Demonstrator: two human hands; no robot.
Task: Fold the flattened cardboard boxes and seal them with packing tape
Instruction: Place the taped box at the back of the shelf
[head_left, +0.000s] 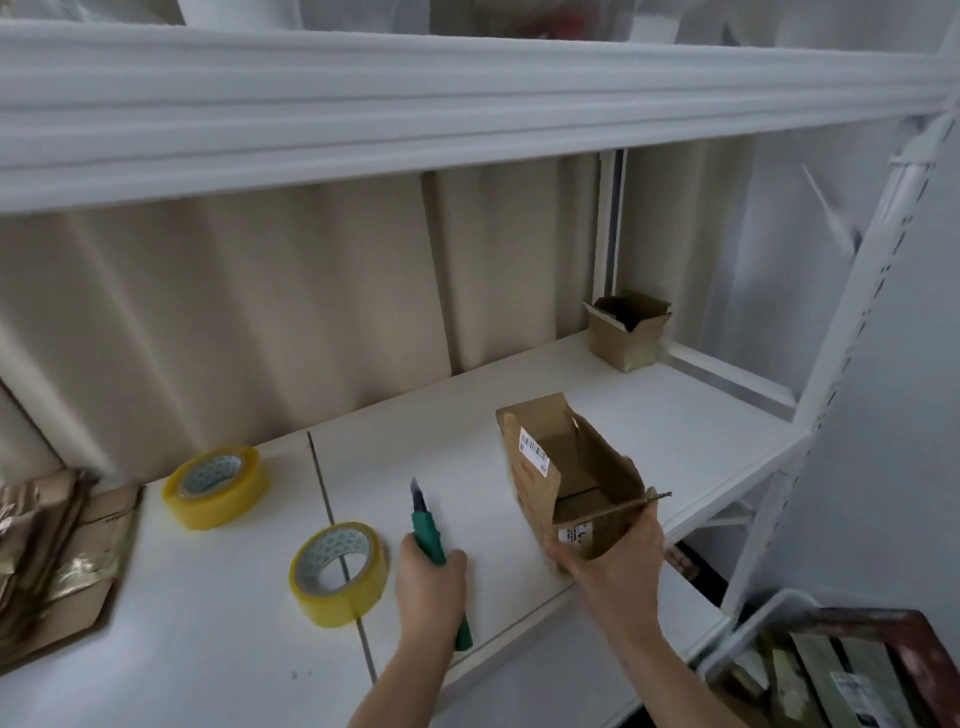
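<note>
My right hand (613, 558) grips a small brown cardboard box (566, 467) by its near end; the box is tilted, its top open, with a white barcode label on its side. My left hand (431, 587) holds a green utility knife (428, 535), blade end pointing away over the white shelf (467, 441). Two yellow rolls of packing tape lie on the shelf: one (340, 571) just left of my left hand, the other (217, 486) farther back left. A stack of flattened cardboard boxes (57, 561) sits at the far left.
Another small open cardboard box (626, 330) stands at the back right of the shelf. A white upper shelf (467, 98) hangs overhead. A white shelf upright (841, 364) rises on the right. A bin with items (841, 675) sits at bottom right.
</note>
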